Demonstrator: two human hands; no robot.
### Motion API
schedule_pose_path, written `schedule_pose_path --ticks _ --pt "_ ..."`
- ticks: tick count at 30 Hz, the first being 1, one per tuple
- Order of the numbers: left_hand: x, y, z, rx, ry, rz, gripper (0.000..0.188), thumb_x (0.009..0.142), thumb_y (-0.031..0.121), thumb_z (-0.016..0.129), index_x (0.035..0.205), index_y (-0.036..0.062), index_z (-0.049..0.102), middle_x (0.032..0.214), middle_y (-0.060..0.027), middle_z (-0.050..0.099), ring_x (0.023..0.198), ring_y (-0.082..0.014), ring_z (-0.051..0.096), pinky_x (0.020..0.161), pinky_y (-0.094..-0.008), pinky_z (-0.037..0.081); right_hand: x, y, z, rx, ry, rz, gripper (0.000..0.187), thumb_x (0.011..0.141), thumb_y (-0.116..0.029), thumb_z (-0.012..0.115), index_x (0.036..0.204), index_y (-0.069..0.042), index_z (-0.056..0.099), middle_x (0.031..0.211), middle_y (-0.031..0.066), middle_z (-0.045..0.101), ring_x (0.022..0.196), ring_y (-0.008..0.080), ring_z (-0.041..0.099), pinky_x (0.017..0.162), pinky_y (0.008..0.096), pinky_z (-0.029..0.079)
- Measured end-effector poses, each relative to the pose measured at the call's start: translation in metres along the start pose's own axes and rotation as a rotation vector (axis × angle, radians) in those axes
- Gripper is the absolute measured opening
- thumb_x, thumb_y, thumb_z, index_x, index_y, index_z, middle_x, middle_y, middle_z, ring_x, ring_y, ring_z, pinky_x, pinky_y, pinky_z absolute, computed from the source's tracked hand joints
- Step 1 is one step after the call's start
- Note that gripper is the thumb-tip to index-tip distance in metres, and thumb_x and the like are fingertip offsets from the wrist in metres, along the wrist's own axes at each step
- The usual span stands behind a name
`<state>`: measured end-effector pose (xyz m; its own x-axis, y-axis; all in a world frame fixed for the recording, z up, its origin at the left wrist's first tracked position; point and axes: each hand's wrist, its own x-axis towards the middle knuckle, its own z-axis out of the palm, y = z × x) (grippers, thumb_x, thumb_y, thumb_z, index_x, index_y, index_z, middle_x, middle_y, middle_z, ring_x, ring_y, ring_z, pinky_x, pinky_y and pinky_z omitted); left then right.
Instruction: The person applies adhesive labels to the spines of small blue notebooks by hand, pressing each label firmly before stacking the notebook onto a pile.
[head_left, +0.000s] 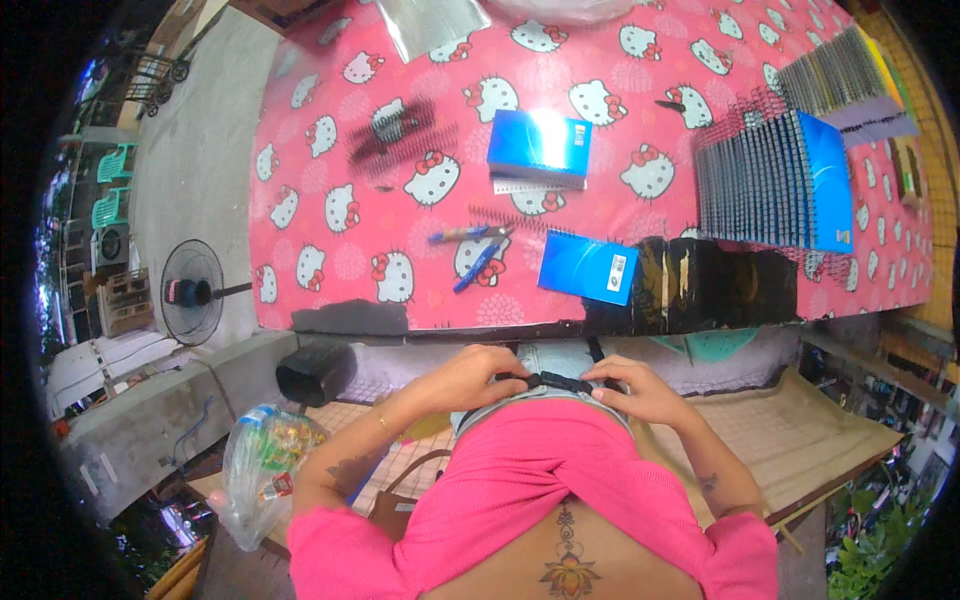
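- Most of the upper frame was filled by a table cover (545, 75), pink and printed with white cat faces.
- A pink top (540, 440) was worn by the person, seen at the lower centre.
- At the upper right, a row of wire-bound notebooks (770, 180) was faced at its right end by a blue cover.
- At the lower left, a clear plastic bag (262, 470) was filled with colourful wrappers.
- A fan (192, 292) was seen at the left, beside the table.
- Blue notebooks (540, 145) were stacked at the upper centre; below them, a single blue notebook (588, 268) was laid flat.
- Dark wire coils (400, 140) were left loose at the upper left of the table.
- The left hand (485, 375) and right hand (640, 385) were held apart at the waist, one end of a black strap (562, 382) being pinched in each.
- That strap was stretched across mid-frame, just below the table edge.
- Two pen-like tools (484, 264) were placed near the single notebook.
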<state>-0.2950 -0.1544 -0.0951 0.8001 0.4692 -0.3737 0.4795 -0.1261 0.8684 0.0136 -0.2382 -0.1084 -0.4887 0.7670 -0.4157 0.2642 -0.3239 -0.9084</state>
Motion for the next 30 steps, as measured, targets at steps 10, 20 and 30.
schedule_pose_path --ticks 10,20,30 --pt "0.029 0.01 -0.042 0.148 0.544 0.018 0.023 0.09 0.021 0.068 0.103 0.0027 0.07 0.095 -0.0161 0.069 0.086 -0.0352 0.067 0.076 -0.0427 0.052 0.054 -0.03 -0.01 -0.396 0.381 -0.186 0.034 0.086 -0.019 0.072 0.116 -0.004 0.067 0.116 0.0152 0.064 0.108 0.032 0.061 0.093 0.0411 0.049" --pt "0.08 -0.007 -0.035 0.502 0.748 0.301 0.023 0.09 0.018 0.065 0.109 0.0038 0.067 0.111 -0.0146 0.064 0.104 -0.0328 0.061 0.094 -0.0441 0.047 0.087 -0.014 -0.033 -0.892 0.776 -0.125 0.057 0.081 -0.014 0.075 0.134 -0.004 0.056 0.131 0.0165 0.055 0.123 0.0371 0.05 0.102 0.0483 0.042" --pt "0.126 -0.004 -0.065 0.549 0.459 0.257 0.017 0.091 0.014 0.061 0.105 0.0058 0.058 0.107 -0.0166 0.057 0.104 -0.0357 0.06 0.084 -0.0464 0.049 0.09 -0.018 -0.053 -0.565 0.708 -0.15 0.042 0.071 -0.006 0.08 0.109 -0.007 0.063 0.108 0.0146 0.055 0.103 0.0336 0.058 0.088 0.0427 0.049"
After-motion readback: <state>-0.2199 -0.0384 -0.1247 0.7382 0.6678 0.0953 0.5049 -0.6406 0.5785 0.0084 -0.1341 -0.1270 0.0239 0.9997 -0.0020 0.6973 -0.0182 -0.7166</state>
